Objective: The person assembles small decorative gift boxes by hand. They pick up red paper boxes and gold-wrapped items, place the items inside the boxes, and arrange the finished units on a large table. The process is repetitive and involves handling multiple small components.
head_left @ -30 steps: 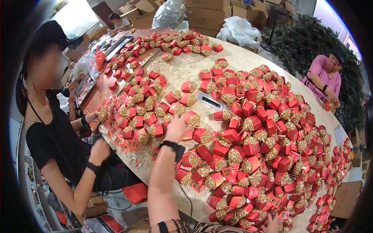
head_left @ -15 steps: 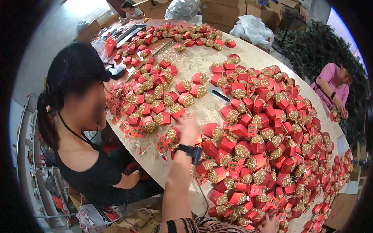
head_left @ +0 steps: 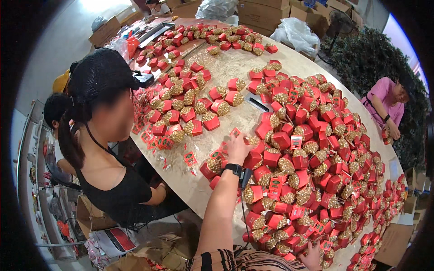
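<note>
Small ornaments with red box-shaped bases and knobbly gold tops form a large heap on the table, in front of me and to the right. My left hand, with a black band at the wrist, lies at the heap's left edge, fingers apart. A small red card shows at its fingertips, and a red-and-gold ornament lies just left of the wrist. At the lower edge, my right hand rests against the near side of the heap with its fingers spread, partly cut off by the frame.
A looser group of ornaments lies to the left, beside a co-worker in black. More ornaments line the table's far end. A dark flat bar lies mid-table. Another person in pink stands beyond the right edge.
My left hand has moved slightly right, toward the heap. My right hand stays at the near side of the heap. The view has shifted a little, and the co-worker in black appears farther right.
</note>
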A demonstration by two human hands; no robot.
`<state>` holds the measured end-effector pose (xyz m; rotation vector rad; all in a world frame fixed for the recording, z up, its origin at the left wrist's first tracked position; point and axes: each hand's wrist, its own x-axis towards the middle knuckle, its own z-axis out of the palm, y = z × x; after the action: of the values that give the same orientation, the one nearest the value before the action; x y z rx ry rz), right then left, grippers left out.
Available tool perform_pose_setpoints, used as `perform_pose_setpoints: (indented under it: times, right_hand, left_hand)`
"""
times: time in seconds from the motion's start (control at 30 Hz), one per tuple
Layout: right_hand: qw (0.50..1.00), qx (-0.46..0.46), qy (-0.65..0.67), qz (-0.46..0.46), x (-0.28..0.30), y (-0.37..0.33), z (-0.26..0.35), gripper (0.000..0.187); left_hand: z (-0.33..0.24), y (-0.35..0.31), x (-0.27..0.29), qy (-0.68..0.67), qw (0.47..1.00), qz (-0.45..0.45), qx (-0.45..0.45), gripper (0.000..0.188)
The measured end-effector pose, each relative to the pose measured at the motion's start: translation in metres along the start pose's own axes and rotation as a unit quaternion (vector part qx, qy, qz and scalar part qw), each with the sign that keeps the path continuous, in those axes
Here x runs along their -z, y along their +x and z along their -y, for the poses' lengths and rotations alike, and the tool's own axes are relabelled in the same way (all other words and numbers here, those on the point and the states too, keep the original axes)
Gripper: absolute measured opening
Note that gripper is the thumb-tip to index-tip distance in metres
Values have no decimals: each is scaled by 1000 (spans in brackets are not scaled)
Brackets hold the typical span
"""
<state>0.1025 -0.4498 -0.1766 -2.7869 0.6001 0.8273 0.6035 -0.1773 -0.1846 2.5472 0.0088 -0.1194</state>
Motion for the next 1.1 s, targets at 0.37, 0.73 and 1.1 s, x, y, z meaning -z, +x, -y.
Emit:
perform_pose_setpoints:
  times: [0.37,0.73,1.1]
  right_hand:
    - [994,-7,106,-35,2,2,7,83]
    - [983,-88,149,-63,28,-12,48,89]
    - [956,3,178,-233,29,-55,24,72]
  left_hand:
    - [-62,-55,48,-202,924,123,-302,89]
    - [130,-72,38,56,981,160,-94,124]
    - [35,-115,-5,-178,939,174,-238,94]
